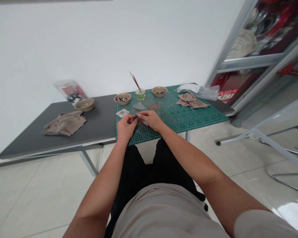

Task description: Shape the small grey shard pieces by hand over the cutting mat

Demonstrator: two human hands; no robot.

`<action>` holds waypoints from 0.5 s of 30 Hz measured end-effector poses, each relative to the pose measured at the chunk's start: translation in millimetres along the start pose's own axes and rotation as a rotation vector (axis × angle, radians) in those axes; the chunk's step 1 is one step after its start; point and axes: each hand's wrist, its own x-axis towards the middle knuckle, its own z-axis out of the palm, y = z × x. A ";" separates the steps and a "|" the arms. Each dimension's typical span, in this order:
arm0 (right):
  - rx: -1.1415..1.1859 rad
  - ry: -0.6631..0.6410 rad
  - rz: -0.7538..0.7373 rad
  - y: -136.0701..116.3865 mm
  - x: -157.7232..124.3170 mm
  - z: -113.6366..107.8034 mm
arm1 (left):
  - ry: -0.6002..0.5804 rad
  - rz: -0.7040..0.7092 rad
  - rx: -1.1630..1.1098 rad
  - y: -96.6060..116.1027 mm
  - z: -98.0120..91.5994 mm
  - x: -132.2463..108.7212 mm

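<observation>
My left hand (127, 125) and my right hand (150, 119) meet over the near part of the green cutting mat (183, 117). Fingers of both are closed around a small dark piece (136, 116), too small to name. A greyish, thin scrap (144, 123) pokes out below my right fingers; whether it is cloth or paper I cannot tell. Just beyond my hands lie a grey-blue square (139, 106) and a brown square (153, 106). Left of them rests a white square with a greyish smudge (122, 113).
Behind stand a bowl of small dark pieces (122, 99), a jar of yellowish liquid holding thin sticks (140, 95), and another bowl (159, 91). Crumpled cloths lie right (191, 100) and left (66, 123). A third bowl (84, 104) and plastic bag (211, 92) flank the mat.
</observation>
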 end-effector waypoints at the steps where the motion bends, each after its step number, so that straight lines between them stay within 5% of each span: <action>1: -0.005 -0.005 0.012 -1.4 -0.7 0.1 | -0.005 -0.002 0.001 0.3 -0.2 -0.1; 15: 0.040 -0.019 0.107 -10.3 -0.7 0.4 | -0.101 0.120 0.269 11.4 -4.3 -0.3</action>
